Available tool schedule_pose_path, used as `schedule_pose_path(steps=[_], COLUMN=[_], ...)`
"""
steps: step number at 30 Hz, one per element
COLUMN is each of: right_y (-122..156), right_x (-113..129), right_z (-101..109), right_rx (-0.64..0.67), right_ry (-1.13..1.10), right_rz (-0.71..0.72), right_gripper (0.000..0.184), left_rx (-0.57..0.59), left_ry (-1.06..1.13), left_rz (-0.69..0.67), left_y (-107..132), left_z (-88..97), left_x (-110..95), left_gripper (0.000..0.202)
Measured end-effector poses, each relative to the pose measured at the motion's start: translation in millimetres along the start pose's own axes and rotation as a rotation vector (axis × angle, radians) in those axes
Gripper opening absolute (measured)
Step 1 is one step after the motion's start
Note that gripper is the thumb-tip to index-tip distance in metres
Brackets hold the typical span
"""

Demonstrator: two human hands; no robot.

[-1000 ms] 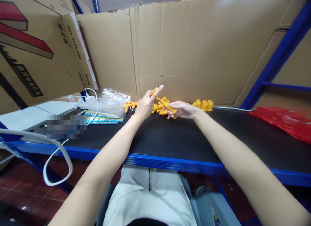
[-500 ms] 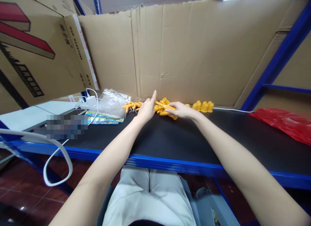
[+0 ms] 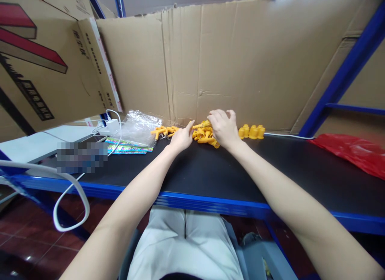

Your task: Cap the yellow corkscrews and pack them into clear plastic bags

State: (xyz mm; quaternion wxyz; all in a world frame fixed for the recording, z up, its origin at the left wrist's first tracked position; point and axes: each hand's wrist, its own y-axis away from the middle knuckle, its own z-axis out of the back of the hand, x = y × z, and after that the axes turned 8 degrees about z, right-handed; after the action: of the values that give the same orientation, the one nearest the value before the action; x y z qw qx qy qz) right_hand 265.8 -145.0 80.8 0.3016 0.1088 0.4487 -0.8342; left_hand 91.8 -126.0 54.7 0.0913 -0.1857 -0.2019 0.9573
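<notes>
My left hand [image 3: 181,139] is closed, its thumb and forefinger pinching one end of a slim yellow plastic piece [image 3: 199,126]. At the other end of that piece, the curled fingers of my right hand [image 3: 224,129] close on a yellow part, mostly hidden behind them. Below and between both hands lies a pile of yellow hollow plastic parts [image 3: 205,135] on the black tabletop. Left of my left hand are several branched yellow pieces [image 3: 164,130] with small dark metal bits by them. Several yellow bell-shaped parts [image 3: 255,132] stand to the right of my right hand.
Clear plastic bags [image 3: 140,127] lie over colourful printed packets [image 3: 132,147] on the left. A white cable [image 3: 86,199] loops over the blue front edge [image 3: 210,204]. A red plastic bag [image 3: 351,151] lies at right. Cardboard [image 3: 240,63] walls the back.
My right hand has lifted from the pile, turned upward and come to the end of the piece in my left hand. The left forefinger has lowered slightly.
</notes>
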Motion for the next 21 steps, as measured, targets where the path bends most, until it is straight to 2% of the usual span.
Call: schedule_pose_path(steps=[5,8,11,14,16,18,21], right_y=[7,12,23,48,72,98,128], right_x=[-28,-53,-86,-117,-130,-137,-139], right_z=[-1,-4,-10,-24,-36,-50,-66], right_rx=[-0.035,-0.094,-0.217,-0.377,-0.393,-0.272,0.173], right_ry=[0.022,0.012,0.04,0.083,0.075,0.048,-0.118], right_rz=[-0.145,-0.296,-0.554,-0.912,-1.068,-1.155,-1.262], right_gripper=[0.039,0.034,0.026,0.029,0.029,0.031,0.043], left_rx=[0.006,0.007,-0.011,-0.014,-0.015,-0.016,-0.016], left_ry=[-0.026,-0.042,0.017,0.098,0.114,0.105,0.077], left_rz=[0.016,0.069,0.14,0.162,0.152,0.141,0.126], left_y=[6,5,2,1,1,2,3], left_z=[3.5,4.8,5.6,5.0,3.9,3.1,3.2], left_x=[-8,-5,0,2,1,0,-2], left_gripper=[0.035,0.031,0.03,0.031,0.031,0.031,0.032])
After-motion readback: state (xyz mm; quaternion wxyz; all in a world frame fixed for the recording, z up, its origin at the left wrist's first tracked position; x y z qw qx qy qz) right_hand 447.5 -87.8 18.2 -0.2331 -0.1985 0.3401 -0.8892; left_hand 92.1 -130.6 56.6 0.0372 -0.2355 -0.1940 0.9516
